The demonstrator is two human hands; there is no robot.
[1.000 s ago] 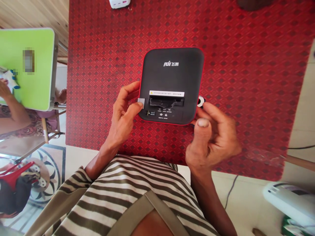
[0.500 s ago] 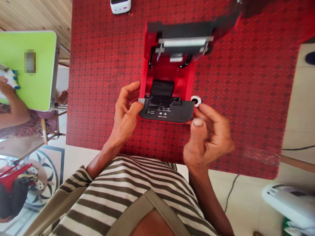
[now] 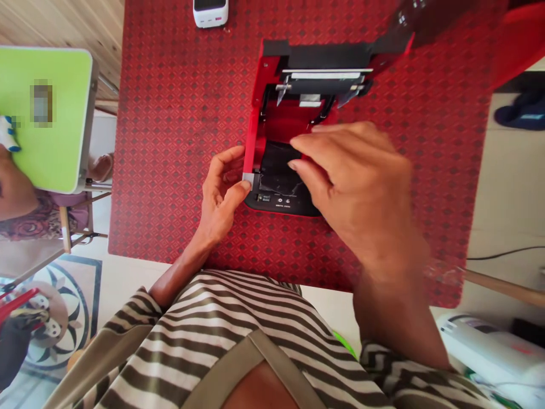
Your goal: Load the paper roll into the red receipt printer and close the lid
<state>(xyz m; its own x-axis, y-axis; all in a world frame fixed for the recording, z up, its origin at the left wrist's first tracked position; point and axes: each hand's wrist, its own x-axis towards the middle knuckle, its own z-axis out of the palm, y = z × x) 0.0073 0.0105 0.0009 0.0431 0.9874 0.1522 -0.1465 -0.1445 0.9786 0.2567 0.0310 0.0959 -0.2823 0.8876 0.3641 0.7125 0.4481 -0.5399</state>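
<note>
On the red patterned table stands a red and black printer (image 3: 252, 142), its lid raised towards the far side. Inside it lies a black sheet or wrapped piece (image 3: 279, 156), reaching over the front panel. My left hand (image 3: 221, 193) grips the printer's front left corner, thumb on the grey latch (image 3: 248, 179) and fingers curled along the side. My right hand (image 3: 361, 187) hovers over the right part of the printer, its curved thumb and index finger a little apart close to the black piece. No object shows between those fingertips. It hides the printer's right side.
A white device with a dark top (image 3: 210, 14) is at the table's far left. To the left is a green table (image 3: 63, 153) with another person's arm (image 3: 15, 184) beside it. A white machine (image 3: 489, 346) stands low at the right.
My right hand has moved from the printer's front right corner up and left over its inside. The white ring seen beside that corner is now hidden. My left hand keeps its hold.
</note>
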